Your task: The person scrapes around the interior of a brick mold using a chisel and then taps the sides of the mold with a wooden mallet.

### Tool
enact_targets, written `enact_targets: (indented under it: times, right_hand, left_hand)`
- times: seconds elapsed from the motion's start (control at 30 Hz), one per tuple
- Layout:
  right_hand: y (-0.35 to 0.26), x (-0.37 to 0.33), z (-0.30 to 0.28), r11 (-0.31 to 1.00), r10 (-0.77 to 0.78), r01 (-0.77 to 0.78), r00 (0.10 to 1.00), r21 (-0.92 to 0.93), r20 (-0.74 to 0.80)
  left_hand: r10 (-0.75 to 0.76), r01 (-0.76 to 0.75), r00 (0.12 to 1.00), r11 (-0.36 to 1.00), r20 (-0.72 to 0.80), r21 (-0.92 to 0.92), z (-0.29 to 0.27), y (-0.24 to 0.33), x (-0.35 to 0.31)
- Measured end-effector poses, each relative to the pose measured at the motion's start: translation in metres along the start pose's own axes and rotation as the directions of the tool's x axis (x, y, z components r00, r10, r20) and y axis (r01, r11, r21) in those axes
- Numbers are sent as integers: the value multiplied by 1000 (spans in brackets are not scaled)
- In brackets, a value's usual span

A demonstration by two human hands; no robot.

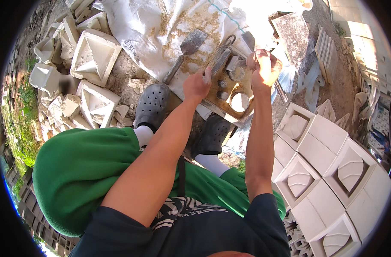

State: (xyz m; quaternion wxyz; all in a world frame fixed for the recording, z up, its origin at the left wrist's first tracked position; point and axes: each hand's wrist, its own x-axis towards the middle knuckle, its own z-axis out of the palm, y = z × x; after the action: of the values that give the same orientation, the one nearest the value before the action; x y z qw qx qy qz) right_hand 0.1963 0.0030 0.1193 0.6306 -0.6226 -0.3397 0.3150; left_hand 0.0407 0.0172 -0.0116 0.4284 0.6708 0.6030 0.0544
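A brown wooden mould board (215, 92) with round holes lies on the ground in front of my dark clogs (154, 103). My left hand (197, 85) rests on its near left corner, fingers pressed down beside a metal bar (221, 56) that leans across the board. My right hand (264, 67) is raised over the board's far right side, fingers closed around a small pale object that I cannot identify. One hole (239, 102) holds pale material. A trowel (183, 53) lies on the white sack (152, 34) beyond.
Cast white square blocks (328, 171) with recessed centres are lined up at the right. Broken and stacked pale blocks (94, 55) fill the left, with grass (22, 115) beyond. A grey slab (296, 36) stands behind the board. My green trousers (84, 167) cover the foreground.
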Motion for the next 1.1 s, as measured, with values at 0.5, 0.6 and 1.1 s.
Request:
enact_targets:
  times: [0.5,0.6,1.1]
  right_hand:
    - [-8,-21,6,985,-132,147,981,95,-145]
    - [2,-13,11,998,-61,57,985,-33,-159]
    - [-6,-14,8,969,-157,170,984,180,-86]
  left_hand:
    - [2,-2,1000,1000,-19,-13,1,1,0]
    - [33,-33,999,999,-10,21,4,-2,-3]
    - [62,-62,996,998,-60,-14,6,2,-2]
